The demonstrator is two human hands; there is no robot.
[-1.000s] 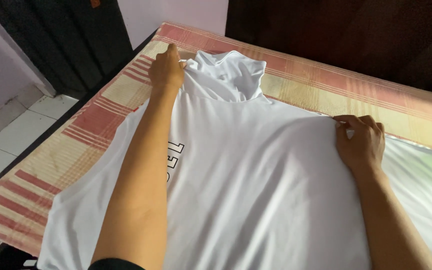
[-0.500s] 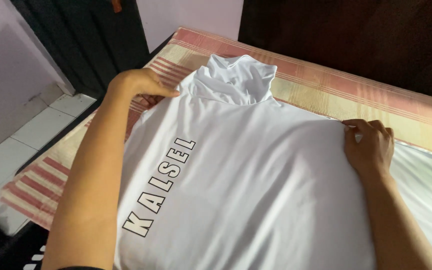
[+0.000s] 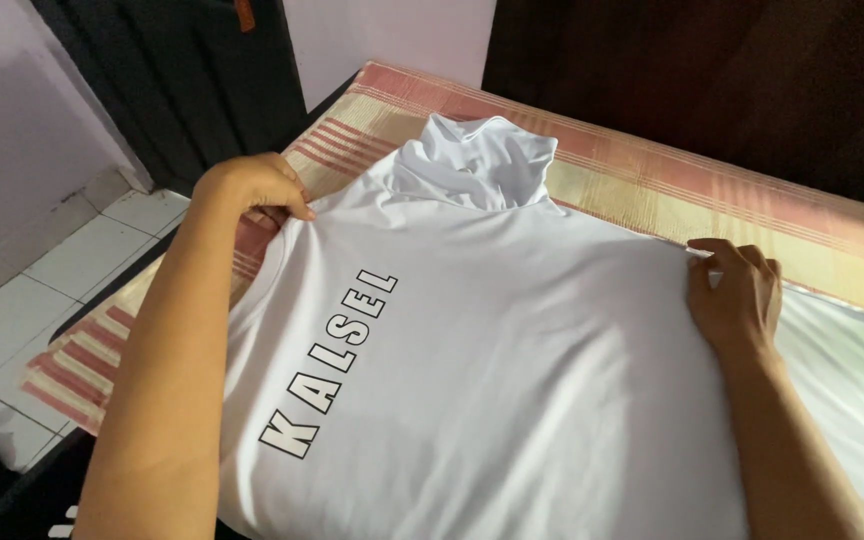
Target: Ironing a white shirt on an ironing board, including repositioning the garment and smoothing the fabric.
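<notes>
A white shirt lies spread flat on a bed, its high collar pointing away from the person toward the far edge. A line of black-outlined white letters runs down the shirt's left part, beside the left forearm. The cloth looks smooth over most of its middle, with soft folds near the collar and the shoulders.

The left hand sits at the shirt's left shoulder edge, fingers curled and pinching the cloth there, so it is grasping the shirt. The right hand lies on the shirt's right shoulder edge, fingers bent with the tips on the fabric; whether it pinches the cloth or only presses on it cannot be told. Both forearms reach in from the near edge of the view, the left one crossing over the shirt's lower left part.

Under the shirt, a sheet striped in pink, red and pale yellow covers the bed. To the left lies a floor of white tiles, with a dark curtain beyond it and a dark wall behind the bed.
</notes>
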